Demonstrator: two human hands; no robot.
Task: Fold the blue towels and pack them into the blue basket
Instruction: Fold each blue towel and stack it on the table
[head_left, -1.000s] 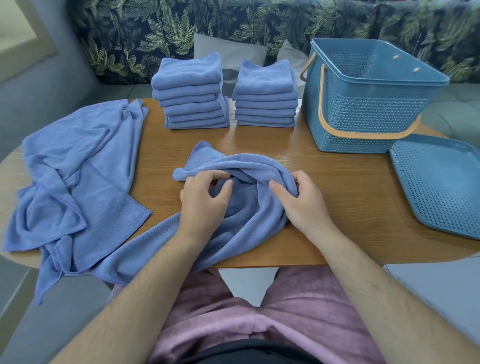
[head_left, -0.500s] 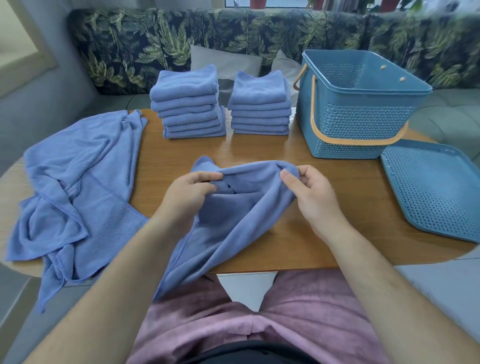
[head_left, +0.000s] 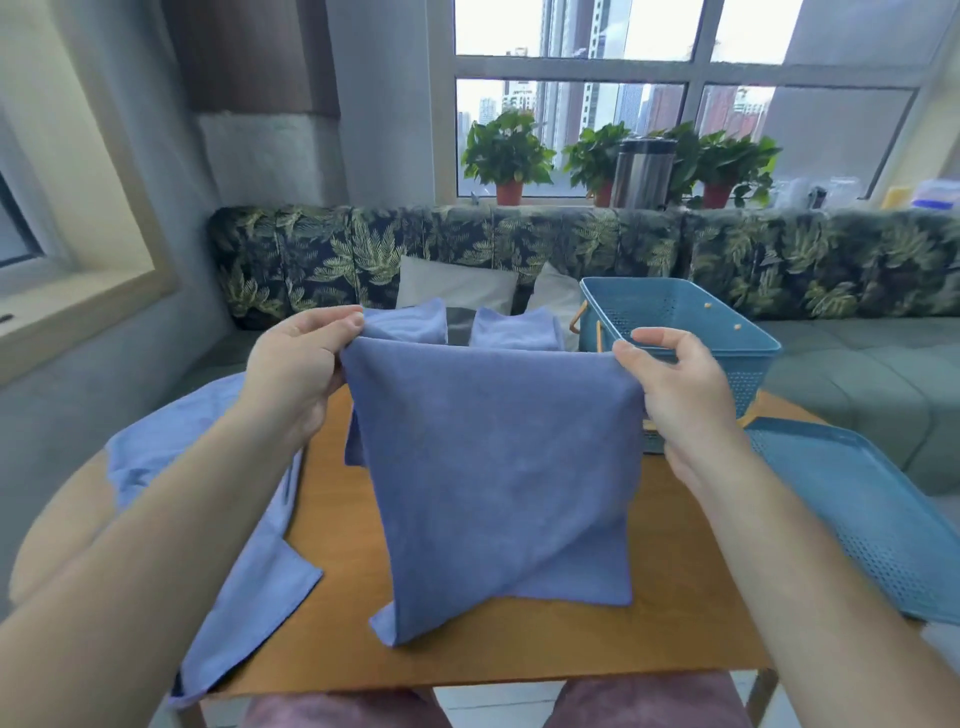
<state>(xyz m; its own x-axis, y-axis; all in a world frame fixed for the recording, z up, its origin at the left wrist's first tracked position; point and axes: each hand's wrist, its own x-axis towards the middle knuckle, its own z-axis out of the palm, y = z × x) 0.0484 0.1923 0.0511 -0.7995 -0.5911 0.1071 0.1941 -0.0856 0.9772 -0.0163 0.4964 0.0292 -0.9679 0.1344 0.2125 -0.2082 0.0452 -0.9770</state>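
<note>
The blue towel (head_left: 493, 467) hangs above the tabletop (head_left: 519, 649), its top corners pinched by the left hand (head_left: 296, 369) and right hand (head_left: 675, 384), in front of the blue basket (head_left: 727, 332).

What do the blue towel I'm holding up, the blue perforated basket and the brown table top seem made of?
Blue towel: soft matte cloth, likely microfibre; fine nap, hangs limp. Blue perforated basket: moulded plastic, slight sheen, rows of small holes. Brown table top: smooth wood or wood-look laminate; grain lines show, which one is unclear.
</note>
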